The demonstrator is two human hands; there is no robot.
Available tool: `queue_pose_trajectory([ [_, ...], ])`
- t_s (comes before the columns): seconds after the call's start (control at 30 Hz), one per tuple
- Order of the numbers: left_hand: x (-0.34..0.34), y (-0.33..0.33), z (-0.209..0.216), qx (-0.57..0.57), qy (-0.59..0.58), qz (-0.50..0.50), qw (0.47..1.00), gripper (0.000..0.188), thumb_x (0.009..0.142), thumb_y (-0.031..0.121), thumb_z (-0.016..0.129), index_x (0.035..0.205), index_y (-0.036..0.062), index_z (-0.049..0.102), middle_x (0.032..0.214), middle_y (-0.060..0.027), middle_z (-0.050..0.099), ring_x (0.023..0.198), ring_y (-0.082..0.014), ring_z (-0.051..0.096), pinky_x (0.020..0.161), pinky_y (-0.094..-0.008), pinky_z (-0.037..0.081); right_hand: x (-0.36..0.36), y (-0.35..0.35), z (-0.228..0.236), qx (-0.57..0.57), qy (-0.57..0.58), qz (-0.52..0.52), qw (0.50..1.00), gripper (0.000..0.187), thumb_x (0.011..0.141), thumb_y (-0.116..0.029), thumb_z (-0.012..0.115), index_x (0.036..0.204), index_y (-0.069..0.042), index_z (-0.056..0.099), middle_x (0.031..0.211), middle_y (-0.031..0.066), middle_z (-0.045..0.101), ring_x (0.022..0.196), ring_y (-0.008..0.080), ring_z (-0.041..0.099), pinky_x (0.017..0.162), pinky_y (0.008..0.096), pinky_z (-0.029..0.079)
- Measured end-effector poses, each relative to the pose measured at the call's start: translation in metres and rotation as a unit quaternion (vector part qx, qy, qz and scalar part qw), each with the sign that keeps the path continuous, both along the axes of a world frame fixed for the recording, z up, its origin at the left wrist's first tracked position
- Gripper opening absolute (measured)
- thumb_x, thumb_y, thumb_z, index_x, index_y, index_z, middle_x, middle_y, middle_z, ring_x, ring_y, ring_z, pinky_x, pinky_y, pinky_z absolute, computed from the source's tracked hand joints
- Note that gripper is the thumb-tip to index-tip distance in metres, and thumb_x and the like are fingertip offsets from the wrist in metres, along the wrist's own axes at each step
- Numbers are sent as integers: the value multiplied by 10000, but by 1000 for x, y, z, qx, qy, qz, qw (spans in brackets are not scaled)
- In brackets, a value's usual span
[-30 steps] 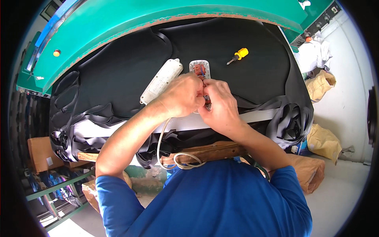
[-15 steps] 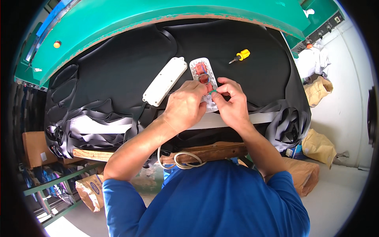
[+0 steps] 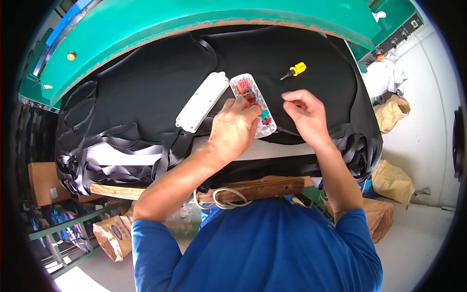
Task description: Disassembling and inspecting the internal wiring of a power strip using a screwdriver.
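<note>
On the black sheet material lies an opened white power strip housing (image 3: 268, 130), tilted slightly, with red inner parts, thin wires and a green piece showing inside. My left hand (image 3: 234, 124) grips it from the left side, fingers closed over its inner parts and hiding some of them. To its right, my right hand (image 3: 307, 114) is raised off the housing; the fingers are loosely curled and apart, with nothing visible in them. A long white cover (image 3: 202, 102) with small holes rests left of the housing. Beyond my right hand lies a yellow-handled screwdriver (image 3: 294, 71).
A green machine frame (image 3: 194, 17) spans the far side. A pale cable (image 3: 231, 198) loops over the wooden edge (image 3: 267, 187) near my body. Loose black strips (image 3: 116, 141) hang at the left, and paper bags (image 3: 391, 182) stand on the right.
My right hand has let go of the green piece and moved right, away from the housing. The housing has turned slightly, its near end shifting right. My left hand stays on it.
</note>
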State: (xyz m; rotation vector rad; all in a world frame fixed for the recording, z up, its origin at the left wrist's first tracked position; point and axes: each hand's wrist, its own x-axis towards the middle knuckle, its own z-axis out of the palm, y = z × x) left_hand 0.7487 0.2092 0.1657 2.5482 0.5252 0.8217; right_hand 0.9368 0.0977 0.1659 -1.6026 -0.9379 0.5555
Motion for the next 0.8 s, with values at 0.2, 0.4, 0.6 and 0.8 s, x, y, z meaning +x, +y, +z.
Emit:
queue_pose_trajectory([
  [0.2,4,-1,-1,-7,10,31,999,257,763,39,793,1009,95,742,946,-88,676,894,-321,657,770,-429,559,-43,-11,14,101,-317,70,941,188,808,-7,759,990,-44,731,1001,127,649,864,304,637,736,391,538],
  [0.4,3,-1,-3,-5,-24,15,1000,283,758,26,789,1024,99,723,954,-91,675,893,-322,657,748,-424,562,-38,-5,0,8,-288,67,955,220,779,-75,790,992,-57,732,937,133,635,840,334,632,727,420,541],
  [0.6,0,1,-5,-22,-17,15,999,283,769,24,781,1035,96,714,956,-99,670,912,-332,654,768,-435,558,-10,3,14,-113,-119,213,963,249,827,-102,786,1067,-59,735,953,107,650,844,234,646,742,347,542],
  [0.8,0,-1,-4,-19,-29,8,999,271,786,32,777,1043,88,710,969,-104,675,940,-332,651,797,-432,555,82,39,12,24,-449,-1,893,365,843,-52,759,1202,-87,702,1135,121,671,1113,307,632,951,402,531],
])
